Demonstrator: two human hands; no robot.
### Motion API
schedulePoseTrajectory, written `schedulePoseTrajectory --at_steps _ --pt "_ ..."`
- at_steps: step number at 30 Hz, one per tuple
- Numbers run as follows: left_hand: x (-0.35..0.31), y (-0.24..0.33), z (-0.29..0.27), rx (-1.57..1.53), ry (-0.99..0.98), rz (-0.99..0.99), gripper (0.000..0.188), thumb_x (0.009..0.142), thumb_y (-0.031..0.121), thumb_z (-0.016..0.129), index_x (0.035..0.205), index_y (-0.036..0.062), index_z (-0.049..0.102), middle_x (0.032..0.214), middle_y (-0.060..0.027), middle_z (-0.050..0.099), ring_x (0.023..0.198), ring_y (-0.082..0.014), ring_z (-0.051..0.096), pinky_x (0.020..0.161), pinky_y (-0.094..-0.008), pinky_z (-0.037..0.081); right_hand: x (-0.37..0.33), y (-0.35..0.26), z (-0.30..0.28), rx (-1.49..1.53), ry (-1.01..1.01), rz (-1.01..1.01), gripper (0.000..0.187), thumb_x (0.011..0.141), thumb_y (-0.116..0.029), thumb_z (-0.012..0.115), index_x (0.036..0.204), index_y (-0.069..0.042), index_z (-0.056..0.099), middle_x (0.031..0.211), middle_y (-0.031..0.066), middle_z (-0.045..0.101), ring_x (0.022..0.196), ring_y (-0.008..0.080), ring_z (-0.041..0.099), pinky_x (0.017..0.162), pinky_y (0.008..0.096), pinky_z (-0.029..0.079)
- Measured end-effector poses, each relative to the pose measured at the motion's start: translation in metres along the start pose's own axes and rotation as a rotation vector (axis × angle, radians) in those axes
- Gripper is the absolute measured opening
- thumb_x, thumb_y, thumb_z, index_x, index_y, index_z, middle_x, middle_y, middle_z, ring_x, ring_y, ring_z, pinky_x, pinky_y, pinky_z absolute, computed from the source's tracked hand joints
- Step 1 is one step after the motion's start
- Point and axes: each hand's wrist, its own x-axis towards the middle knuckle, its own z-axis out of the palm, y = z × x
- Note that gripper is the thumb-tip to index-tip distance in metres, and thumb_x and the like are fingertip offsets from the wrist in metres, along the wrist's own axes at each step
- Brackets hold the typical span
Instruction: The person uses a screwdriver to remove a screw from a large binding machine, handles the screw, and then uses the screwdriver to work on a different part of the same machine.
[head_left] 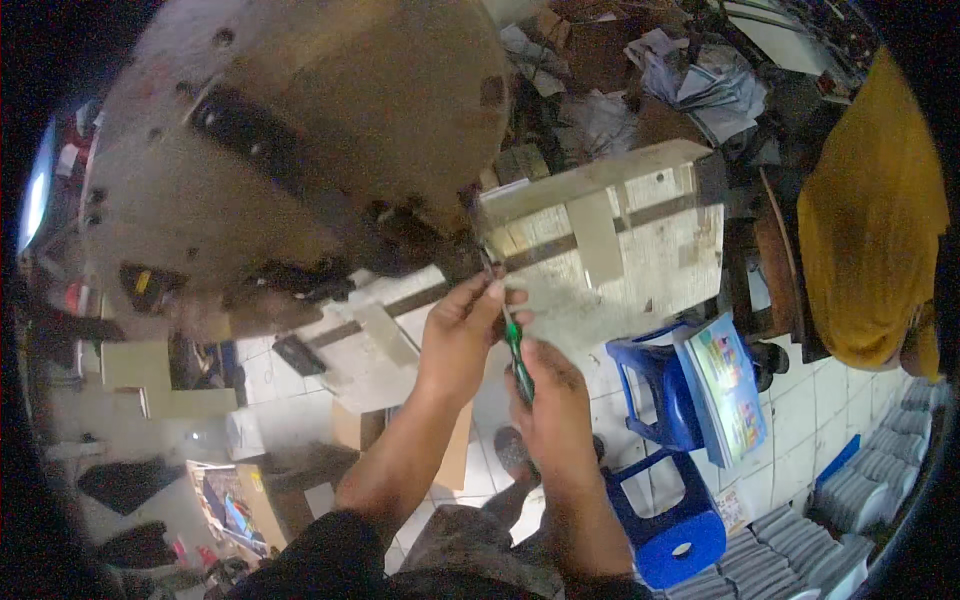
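Note:
My right hand (555, 395) is wrapped round the green handle of a screwdriver (516, 345), whose shaft points up and away from me. Just ahead of it, my left hand (462, 335) has its fingers pinched together around the front end of the shaft, by a small metal part (488, 258). The fingers hide what exactly they grip there. Both hands are at the near edge of a large, worn, rounded machine body (400, 130) with dark fittings along its lower side.
A pale wooden board structure (690, 240) stands beyond my hands to the right. Blue plastic stools (670, 530) and stacked paper (800, 550) occupy the lower right. Yellow-brown cloth (870, 230) hangs at the far right. A cardboard box (240, 505) sits lower left on white floor tiles.

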Motion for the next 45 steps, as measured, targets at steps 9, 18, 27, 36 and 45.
schedulePoseTrajectory --at_steps 9,18,27,36,45 --pt "-0.071 -0.078 -0.077 0.262 -0.054 -0.141 0.02 0.097 0.016 0.054 0.109 0.0 0.057 0.095 -0.0087 0.064 0.089 -0.0183 0.062 0.08 -0.0331 0.052 -0.115 0.01 0.01 0.249 -0.023 0.348 0.047 0.088 -0.024 0.067 0.121 -0.004 0.039 0.092 0.0135 0.064 0.069 0.0211 0.064 0.063 0.0336 0.052" --pt "-0.224 -0.104 -0.217 1.005 -0.103 -0.045 0.027 0.094 0.024 0.057 0.11 0.0025 0.062 0.084 -0.0067 0.06 0.071 -0.0154 0.057 0.058 -0.0277 0.047 -0.373 0.14 -0.201 -0.598 0.019 0.943 0.028 0.087 -0.036 0.061 0.106 -0.016 0.067 0.094 0.0147 0.069 0.086 0.0361 0.066 0.071 0.0463 0.05" --pt "-0.261 -0.241 -0.459 0.624 0.049 -0.581 0.027 0.095 0.026 0.051 0.108 0.0049 0.061 0.072 -0.0045 0.06 0.062 -0.0199 0.057 0.059 -0.033 0.049 -0.487 0.326 -0.383 -1.012 0.425 1.043 0.058 0.096 -0.044 0.043 0.134 0.0 0.045 0.13 0.0266 0.051 0.122 0.0421 0.046 0.103 0.0449 0.036" --pt "-0.319 -0.189 -0.518 -0.13 -0.413 -0.632 0.037 0.093 0.029 0.058 0.118 0.0028 0.056 0.09 -0.0102 0.064 0.08 -0.0211 0.063 0.065 -0.0364 0.052 -0.494 0.403 -0.371 -1.316 0.071 0.963 0.04 0.093 -0.023 0.046 0.133 -0.022 0.048 0.131 0.0188 0.054 0.116 0.0407 0.052 0.098 0.057 0.038" --pt "-0.244 -0.102 -0.501 0.538 0.437 -0.65 0.028 0.093 0.03 0.058 0.1 0.0053 0.067 0.072 -0.0072 0.061 0.05 -0.0157 0.052 0.046 -0.0313 0.044 -0.427 0.279 -0.189 -0.697 0.243 0.865 0.076 0.086 -0.049 0.061 0.137 0.003 0.041 0.137 0.0284 0.044 0.129 0.0441 0.037 0.111 0.0474 0.027"
